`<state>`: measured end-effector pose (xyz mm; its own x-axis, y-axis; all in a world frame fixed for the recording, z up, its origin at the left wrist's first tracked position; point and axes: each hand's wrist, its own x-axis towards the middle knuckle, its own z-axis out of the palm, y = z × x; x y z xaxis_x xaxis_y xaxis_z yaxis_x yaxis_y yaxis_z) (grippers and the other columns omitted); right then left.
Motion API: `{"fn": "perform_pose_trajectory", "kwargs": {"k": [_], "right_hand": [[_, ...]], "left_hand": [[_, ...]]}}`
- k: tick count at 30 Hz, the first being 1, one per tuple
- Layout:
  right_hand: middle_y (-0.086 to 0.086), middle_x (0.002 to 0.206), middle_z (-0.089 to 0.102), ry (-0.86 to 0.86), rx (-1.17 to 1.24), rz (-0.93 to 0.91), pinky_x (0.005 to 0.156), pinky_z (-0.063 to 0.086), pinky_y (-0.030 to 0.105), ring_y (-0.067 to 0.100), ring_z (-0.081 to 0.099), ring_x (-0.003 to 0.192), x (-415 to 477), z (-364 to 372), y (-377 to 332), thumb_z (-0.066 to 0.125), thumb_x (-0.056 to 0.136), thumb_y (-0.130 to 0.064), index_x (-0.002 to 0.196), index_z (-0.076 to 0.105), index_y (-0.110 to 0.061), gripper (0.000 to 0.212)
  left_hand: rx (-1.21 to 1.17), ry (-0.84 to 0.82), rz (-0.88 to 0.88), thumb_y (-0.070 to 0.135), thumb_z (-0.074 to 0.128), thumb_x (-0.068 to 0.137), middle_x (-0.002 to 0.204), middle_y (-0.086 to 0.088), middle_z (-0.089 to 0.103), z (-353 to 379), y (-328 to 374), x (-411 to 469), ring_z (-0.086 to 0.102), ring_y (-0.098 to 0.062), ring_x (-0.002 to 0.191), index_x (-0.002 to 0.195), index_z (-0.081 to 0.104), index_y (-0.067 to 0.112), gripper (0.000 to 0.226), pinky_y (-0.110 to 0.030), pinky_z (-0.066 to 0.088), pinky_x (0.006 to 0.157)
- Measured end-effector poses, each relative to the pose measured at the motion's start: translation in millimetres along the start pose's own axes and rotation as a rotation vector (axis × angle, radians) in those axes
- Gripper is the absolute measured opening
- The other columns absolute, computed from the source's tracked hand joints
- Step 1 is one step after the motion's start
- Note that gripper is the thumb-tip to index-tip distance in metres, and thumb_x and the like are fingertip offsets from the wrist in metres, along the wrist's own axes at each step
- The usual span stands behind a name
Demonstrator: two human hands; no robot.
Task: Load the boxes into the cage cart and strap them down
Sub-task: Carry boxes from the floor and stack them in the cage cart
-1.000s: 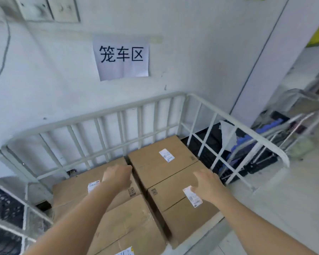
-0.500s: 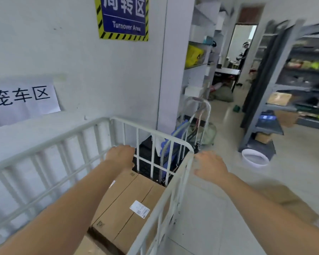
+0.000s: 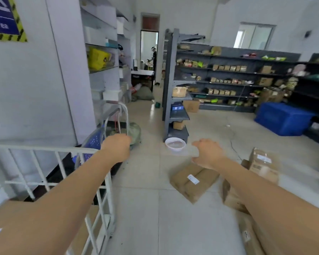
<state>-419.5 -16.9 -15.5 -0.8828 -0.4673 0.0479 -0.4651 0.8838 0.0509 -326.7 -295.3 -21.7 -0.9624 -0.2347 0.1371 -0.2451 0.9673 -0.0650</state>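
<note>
The white cage cart stands at the lower left against the wall, with a bit of a brown box visible inside it behind the bars. Both my arms reach forward over the floor. My left hand hangs with loosely curled fingers just past the cart's corner and holds nothing. My right hand is also loosely curled and empty, above a flat cardboard box with a white label lying on the floor. More cardboard boxes lie on the floor at the right, one partly hidden by my right forearm.
A hand trolley and a green sack stand beside the cart. A white bowl sits on the floor by a grey shelf unit. Stocked shelves line the back and right, with a blue crate. A person stands in the far doorway.
My view has swung right, from the boxes in the cart to the open floor. Both hands left the boxes in the cart and now hover empty over the floor boxes.
</note>
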Motion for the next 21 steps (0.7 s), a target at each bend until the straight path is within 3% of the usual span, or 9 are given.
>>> {"fn": "perform_pose_trajectory", "kwargs": {"k": [5, 9, 12, 17, 21], "right_hand": [[0.004, 0.146, 0.043, 0.0, 0.014, 0.178, 0.107, 0.034, 0.038, 0.027, 0.037, 0.135, -23, -5, 97, 0.06, 0.09, -0.037, 0.147, 0.038, -0.025, 0.062], [0.003, 0.135, 0.051, -0.001, -0.01, 0.315, 0.103, 0.036, 0.037, 0.025, 0.043, 0.129, -44, -2, 161, 0.06, 0.089, -0.035, 0.141, 0.045, -0.024, 0.055], [0.003, 0.133, 0.052, -0.021, -0.013, 0.436, 0.098, 0.039, 0.036, 0.025, 0.043, 0.128, -58, 4, 203, 0.061, 0.088, -0.038, 0.133, 0.052, -0.026, 0.047], [0.003, 0.14, 0.049, -0.058, -0.029, 0.637, 0.102, 0.038, 0.036, 0.025, 0.042, 0.132, -88, 9, 268, 0.062, 0.088, -0.038, 0.143, 0.044, -0.025, 0.058], [0.003, 0.145, 0.045, -0.097, -0.024, 0.806, 0.104, 0.038, 0.036, 0.025, 0.04, 0.135, -125, 15, 309, 0.063, 0.088, -0.039, 0.147, 0.039, -0.027, 0.065]], "left_hand": [[-0.009, -0.004, 0.147, 0.025, 0.056, 0.088, 0.116, -0.01, 0.06, -1, 95, 45, 0.059, -0.031, 0.107, 0.116, 0.056, 0.012, 0.031, -0.037, 0.051, 0.084], [-0.045, 0.007, 0.276, 0.023, 0.056, 0.088, 0.126, -0.007, 0.056, 1, 167, 81, 0.054, -0.028, 0.116, 0.127, 0.053, 0.017, 0.04, -0.038, 0.049, 0.088], [-0.084, 0.014, 0.387, 0.023, 0.054, 0.088, 0.119, -0.005, 0.057, 5, 219, 104, 0.055, -0.026, 0.11, 0.12, 0.055, 0.016, 0.033, -0.037, 0.05, 0.082], [-0.11, 0.008, 0.609, 0.027, 0.057, 0.09, 0.116, -0.009, 0.058, 7, 309, 139, 0.056, -0.029, 0.107, 0.115, 0.054, 0.01, 0.031, -0.035, 0.046, 0.077], [-0.131, -0.004, 0.741, 0.03, 0.058, 0.091, 0.131, -0.009, 0.055, 8, 380, 153, 0.053, -0.029, 0.119, 0.131, 0.05, 0.009, 0.046, -0.039, 0.047, 0.093]]}}
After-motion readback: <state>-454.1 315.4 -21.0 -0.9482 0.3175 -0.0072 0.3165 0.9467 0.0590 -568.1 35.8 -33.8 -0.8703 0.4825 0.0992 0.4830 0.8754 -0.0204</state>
